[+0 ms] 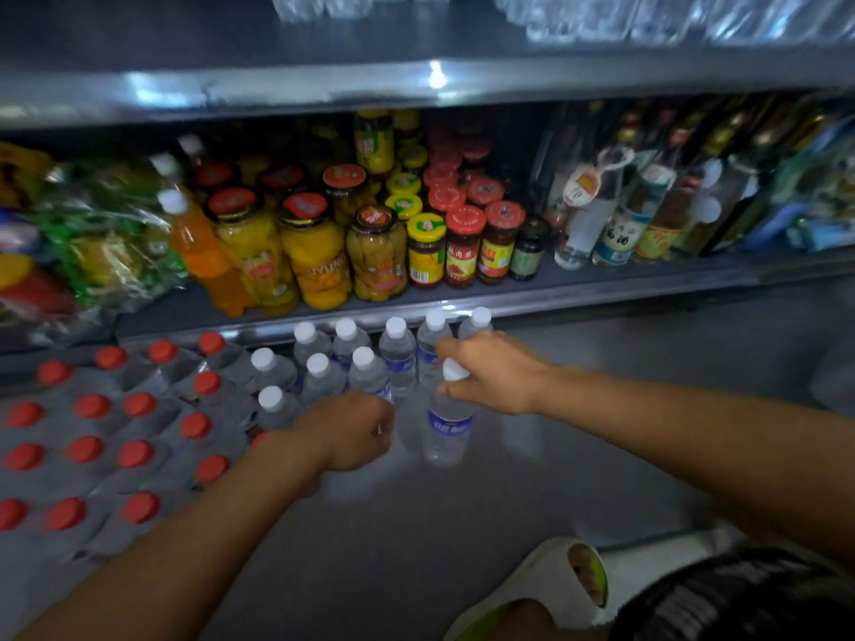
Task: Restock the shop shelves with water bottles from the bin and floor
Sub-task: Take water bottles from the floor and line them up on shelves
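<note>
Our right hand (490,372) pinches a white-capped water bottle (448,423); left hand (351,432) curled, contents unclear; bare floor (416,525) nearer us

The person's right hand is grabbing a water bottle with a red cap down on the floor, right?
Not quite. The cap is white, not red. In the head view the right hand grips a water bottle by its white-capped top as it stands on the floor. The red-capped bottles sit in packs off to the left, untouched by that hand.
</note>
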`<state>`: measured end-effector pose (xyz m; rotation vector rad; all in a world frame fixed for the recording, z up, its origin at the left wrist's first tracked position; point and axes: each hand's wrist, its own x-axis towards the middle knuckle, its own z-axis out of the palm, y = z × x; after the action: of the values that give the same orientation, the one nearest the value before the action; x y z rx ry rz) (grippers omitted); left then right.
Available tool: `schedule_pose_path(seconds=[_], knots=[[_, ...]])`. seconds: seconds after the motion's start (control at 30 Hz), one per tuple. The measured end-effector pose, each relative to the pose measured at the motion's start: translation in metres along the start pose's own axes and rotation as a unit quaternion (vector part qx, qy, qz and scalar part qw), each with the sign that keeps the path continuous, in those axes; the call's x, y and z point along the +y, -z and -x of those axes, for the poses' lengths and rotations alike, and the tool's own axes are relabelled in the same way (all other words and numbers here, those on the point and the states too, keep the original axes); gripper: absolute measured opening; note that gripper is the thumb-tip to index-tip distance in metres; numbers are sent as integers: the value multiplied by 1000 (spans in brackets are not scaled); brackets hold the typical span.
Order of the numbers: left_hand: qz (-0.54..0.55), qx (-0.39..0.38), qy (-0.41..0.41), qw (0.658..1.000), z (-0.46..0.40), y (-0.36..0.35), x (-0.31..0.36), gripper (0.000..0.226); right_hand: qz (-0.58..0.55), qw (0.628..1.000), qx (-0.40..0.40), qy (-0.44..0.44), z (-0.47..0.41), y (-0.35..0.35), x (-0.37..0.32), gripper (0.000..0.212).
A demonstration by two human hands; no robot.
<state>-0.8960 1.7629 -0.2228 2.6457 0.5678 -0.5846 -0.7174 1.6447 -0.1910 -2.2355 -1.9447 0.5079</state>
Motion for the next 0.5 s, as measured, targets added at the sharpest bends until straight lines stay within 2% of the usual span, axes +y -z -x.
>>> schedule_pose_path(seconds=[0.2, 0.5], knots=[[-22, 63, -11, 998, 43, 62, 25, 20, -4, 995, 98, 28, 23, 77, -39, 26], [-37, 188, -52, 980, 73, 164, 31, 14, -2, 974, 227, 3, 27, 180, -68, 18]])
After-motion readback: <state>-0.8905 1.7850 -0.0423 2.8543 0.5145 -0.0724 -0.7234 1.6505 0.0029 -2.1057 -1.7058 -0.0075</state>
